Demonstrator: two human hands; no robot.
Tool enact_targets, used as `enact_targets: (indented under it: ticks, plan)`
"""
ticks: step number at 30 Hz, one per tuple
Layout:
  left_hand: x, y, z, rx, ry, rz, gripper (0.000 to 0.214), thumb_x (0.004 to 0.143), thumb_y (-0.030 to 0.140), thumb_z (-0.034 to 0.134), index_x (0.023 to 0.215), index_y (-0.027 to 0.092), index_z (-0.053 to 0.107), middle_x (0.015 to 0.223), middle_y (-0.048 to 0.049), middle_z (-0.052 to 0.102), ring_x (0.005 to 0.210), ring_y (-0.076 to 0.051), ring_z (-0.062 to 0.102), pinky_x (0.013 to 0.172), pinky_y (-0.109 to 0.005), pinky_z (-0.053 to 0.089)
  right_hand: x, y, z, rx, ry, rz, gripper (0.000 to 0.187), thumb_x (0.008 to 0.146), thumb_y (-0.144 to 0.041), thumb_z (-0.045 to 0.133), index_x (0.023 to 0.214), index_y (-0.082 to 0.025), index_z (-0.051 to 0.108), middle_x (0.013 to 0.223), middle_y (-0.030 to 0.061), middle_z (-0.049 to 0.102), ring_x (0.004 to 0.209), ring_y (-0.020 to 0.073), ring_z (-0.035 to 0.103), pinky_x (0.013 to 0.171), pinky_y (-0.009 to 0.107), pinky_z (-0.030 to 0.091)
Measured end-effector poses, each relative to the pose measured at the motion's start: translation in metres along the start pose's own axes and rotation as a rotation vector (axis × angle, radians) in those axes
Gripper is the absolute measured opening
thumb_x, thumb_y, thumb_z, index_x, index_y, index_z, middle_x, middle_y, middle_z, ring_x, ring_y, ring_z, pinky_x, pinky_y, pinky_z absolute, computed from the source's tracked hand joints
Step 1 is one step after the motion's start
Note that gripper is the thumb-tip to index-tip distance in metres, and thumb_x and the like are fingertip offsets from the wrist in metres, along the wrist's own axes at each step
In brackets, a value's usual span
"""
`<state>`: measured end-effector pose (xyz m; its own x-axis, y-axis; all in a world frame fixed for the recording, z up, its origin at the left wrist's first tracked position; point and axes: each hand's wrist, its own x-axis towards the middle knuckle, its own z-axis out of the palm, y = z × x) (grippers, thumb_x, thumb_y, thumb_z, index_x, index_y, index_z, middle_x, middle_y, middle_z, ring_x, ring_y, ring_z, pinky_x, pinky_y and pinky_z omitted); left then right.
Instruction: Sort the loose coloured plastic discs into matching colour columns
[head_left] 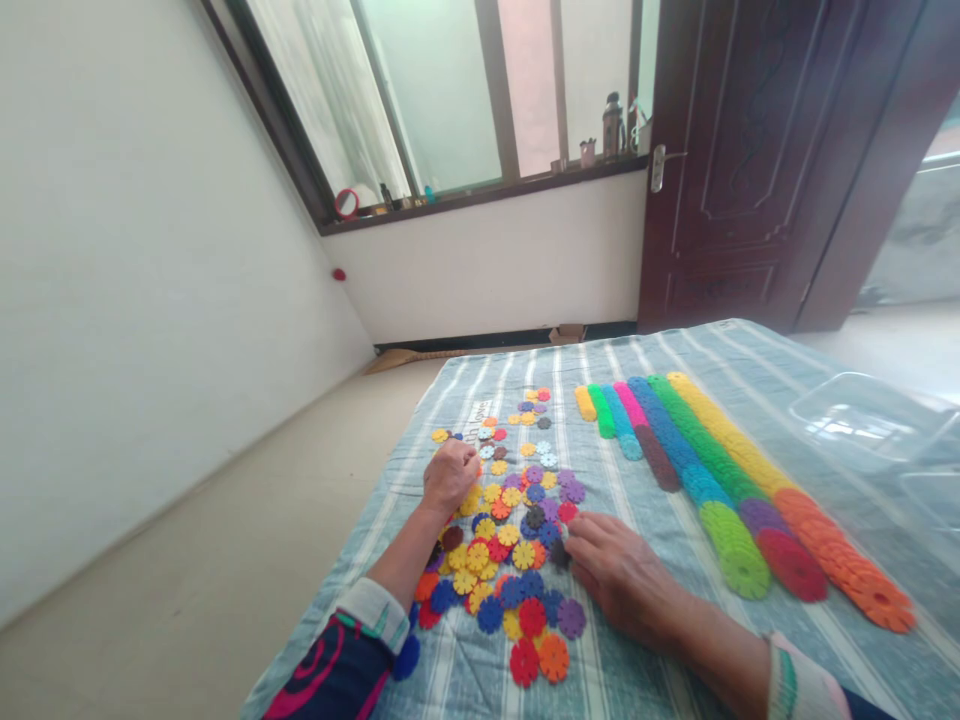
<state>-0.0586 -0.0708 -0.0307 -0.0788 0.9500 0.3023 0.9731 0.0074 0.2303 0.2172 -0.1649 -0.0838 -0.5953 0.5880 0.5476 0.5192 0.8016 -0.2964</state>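
Observation:
Loose flower-shaped plastic discs (pixel 478 556) in mixed colours lie scattered across the striped cloth. My left hand (pixel 450 475) rests among them on the left side, its fingers curled in; whatever they pinch is hidden. On the pile's right edge is my right hand (pixel 619 575), fingers bent and close together. Its fingertips are beside a black disc (pixel 560 554) and a red disc (pixel 568 512), and I cannot make out what is between them. To the right, overlapping discs sorted by colour form long rows, such as a yellow row (pixel 720 430) and an orange row (pixel 847 555).
A clear plastic container (pixel 874 420) stands at the cloth's right side, with part of another clear container (pixel 934 500) below it. A printed label (pixel 478 420) lies at the pile's far end. Beyond are a dark door (pixel 750 170) and a window sill (pixel 487 192) with small items.

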Motion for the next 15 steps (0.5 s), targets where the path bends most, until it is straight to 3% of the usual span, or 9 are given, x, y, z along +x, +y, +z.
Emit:
enact_targets:
  ticks: [5, 15]
  plan:
    - [0.013, 0.011, 0.004, 0.053, -0.045, -0.029, 0.024, 0.083, 0.023, 0.052, 0.094, 0.018, 0.073, 0.099, -0.0071, 0.07, 0.089, -0.019, 0.064, 0.08, -0.027, 0.048, 0.001, 0.0, 0.0, -0.014, -0.016, 0.006, 0.011, 0.086, -0.009, 0.055, 0.082, -0.019, 0.055, 0.088, 0.0049, 0.061, 0.085, 0.0216, 0.055, 0.076, 0.035, 0.045]
    - [0.029, 0.021, 0.011, 0.152, -0.148, 0.007, 0.027, 0.082, 0.031, 0.057, 0.099, 0.023, 0.076, 0.104, -0.0078, 0.07, 0.099, -0.022, 0.063, 0.085, -0.029, 0.048, 0.003, 0.001, 0.0, -0.035, -0.002, -0.008, 0.012, 0.088, -0.01, 0.052, 0.082, -0.019, 0.055, 0.087, 0.005, 0.06, 0.083, 0.0202, 0.054, 0.074, 0.033, 0.044]
